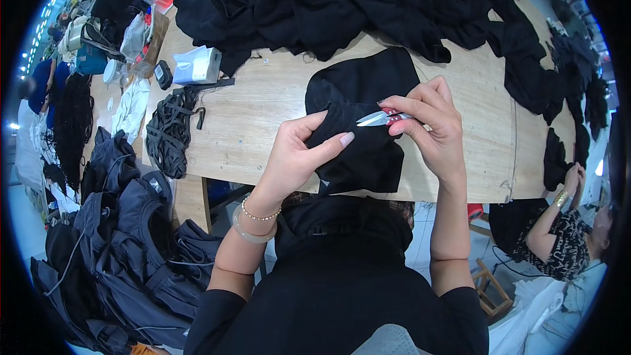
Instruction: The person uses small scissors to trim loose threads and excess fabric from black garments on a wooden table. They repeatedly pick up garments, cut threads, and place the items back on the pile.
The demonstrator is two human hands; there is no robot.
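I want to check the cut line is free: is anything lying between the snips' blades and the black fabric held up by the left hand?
Nothing visible: the thread snips in the right hand point straight at the black fabric gripped by the left hand.

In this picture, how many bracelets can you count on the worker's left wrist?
2: a thin beaded bracelet nearest the left hand, and a pale bangle just below it. None visible on the other wrist.

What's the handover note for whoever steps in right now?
Left hand: pinching a fold of the black garment at the table edge.
Right hand: holding red-handled snips, blades at the fabric.
Big black garment pile at the far side; strap bundle to the left.
Done: cannot tell what is already trimmed.
Left: finish this piece, probably then the pile.
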